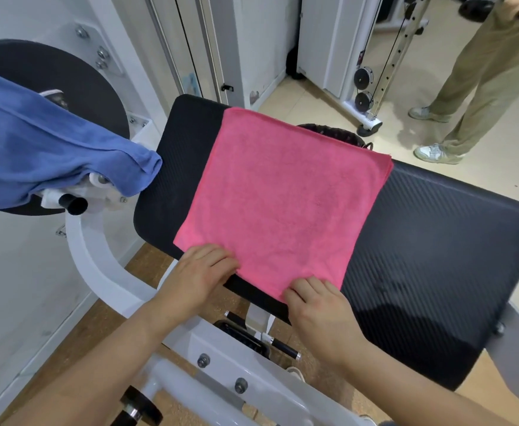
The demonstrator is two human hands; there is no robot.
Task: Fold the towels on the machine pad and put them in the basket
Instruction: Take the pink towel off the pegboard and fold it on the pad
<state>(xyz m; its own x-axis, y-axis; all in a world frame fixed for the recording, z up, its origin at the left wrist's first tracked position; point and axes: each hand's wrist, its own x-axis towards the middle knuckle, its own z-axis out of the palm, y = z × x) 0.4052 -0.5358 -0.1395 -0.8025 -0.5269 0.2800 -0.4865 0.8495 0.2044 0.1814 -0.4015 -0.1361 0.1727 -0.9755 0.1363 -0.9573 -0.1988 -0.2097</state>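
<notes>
A pink towel [282, 198] lies flat on the black machine pad [436, 241], folded double so its far right edge shows two layers. My left hand [199, 272] rests on the towel's near left corner, fingers curled over the edge. My right hand [316, 305] sits at the near right corner with its fingers bent onto the cloth. A blue towel [46, 149] hangs over the machine's arm at the left. Behind the pad, only the dark rim of the basket [338, 135] shows.
White machine frame [98, 256] curves below the pad at the left, with black handles beneath. A person in khaki trousers [479, 78] stands on the floor at the far right, near a cable machine [372, 96].
</notes>
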